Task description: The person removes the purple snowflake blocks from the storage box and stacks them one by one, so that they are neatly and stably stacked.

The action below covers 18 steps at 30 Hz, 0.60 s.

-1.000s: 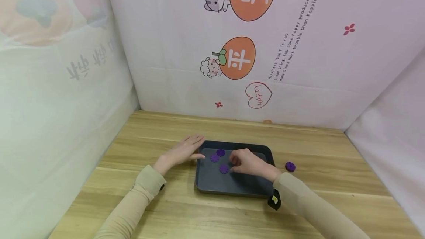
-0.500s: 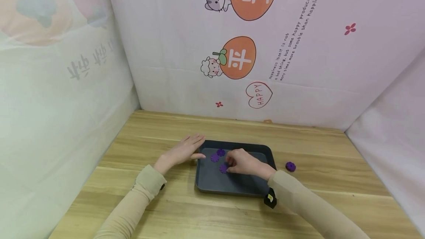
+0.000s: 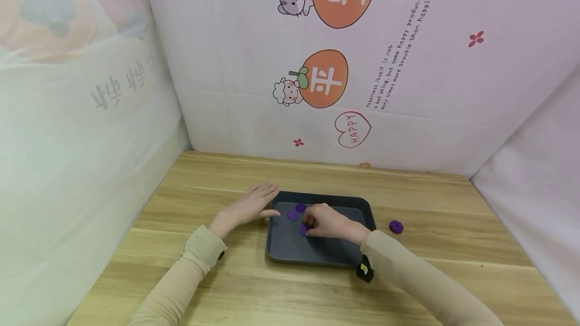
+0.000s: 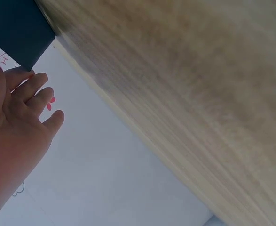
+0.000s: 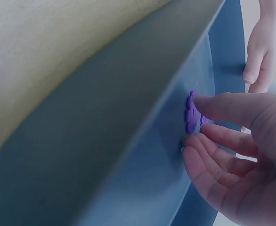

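Inside the dark grey tray (image 3: 312, 261) lie purple flower-shaped discs. My right hand (image 3: 330, 223) reaches into it, thumb and fingers curled about the nearest purple flower-shaped disc (image 5: 191, 115), thumb against its edge. That disc still appears to stand on the tray floor. Two others, a lighter disc (image 3: 292, 215) and a darker disc (image 3: 301, 208), lie just beyond the fingertips, toward the tray's left end. My left hand (image 3: 251, 206) rests at the tray's far left corner, fingers extended. In the left wrist view its fingertips touch the tray's outer wall (image 4: 20, 33).
To the right of the tray, a thicker purple flower-shaped piece (image 3: 396, 227) lies on the wooden table (image 3: 254, 291). A printed white cloth (image 3: 254, 114) hangs behind the table, with more white cloth at both sides.
My right hand has moved left inside the tray, its fingers closing around the near disc, which has shifted very slightly left. The left hand and the tray have stayed in place.
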Available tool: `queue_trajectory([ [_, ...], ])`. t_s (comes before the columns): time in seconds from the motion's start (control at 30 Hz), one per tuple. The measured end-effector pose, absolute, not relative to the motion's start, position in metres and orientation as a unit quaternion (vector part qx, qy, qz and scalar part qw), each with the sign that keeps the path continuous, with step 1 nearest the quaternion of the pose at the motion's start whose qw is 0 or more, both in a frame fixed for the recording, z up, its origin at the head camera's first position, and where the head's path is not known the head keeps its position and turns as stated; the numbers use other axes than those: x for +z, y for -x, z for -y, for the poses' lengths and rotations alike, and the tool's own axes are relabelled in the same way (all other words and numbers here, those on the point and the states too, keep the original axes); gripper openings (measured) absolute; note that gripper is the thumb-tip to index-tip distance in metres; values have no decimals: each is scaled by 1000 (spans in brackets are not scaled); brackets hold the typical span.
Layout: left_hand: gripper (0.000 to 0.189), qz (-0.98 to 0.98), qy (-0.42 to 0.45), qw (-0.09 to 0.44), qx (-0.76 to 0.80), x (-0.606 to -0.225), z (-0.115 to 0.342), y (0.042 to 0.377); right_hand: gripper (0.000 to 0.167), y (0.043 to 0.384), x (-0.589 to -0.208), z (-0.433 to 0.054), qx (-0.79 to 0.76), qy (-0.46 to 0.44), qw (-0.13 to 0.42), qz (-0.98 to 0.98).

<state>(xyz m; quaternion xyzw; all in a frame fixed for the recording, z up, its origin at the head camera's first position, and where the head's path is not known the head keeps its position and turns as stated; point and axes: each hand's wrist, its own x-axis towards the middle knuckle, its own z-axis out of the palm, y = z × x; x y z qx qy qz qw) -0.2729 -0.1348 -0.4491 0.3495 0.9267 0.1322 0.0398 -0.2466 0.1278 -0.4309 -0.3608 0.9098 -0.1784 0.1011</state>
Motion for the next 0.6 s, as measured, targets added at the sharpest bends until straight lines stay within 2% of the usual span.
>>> queue_trajectory([
  [0.6,76,-926,-353,28,130,-454,136,276,23,244,-437,-120,-150,327,112,-926],
])
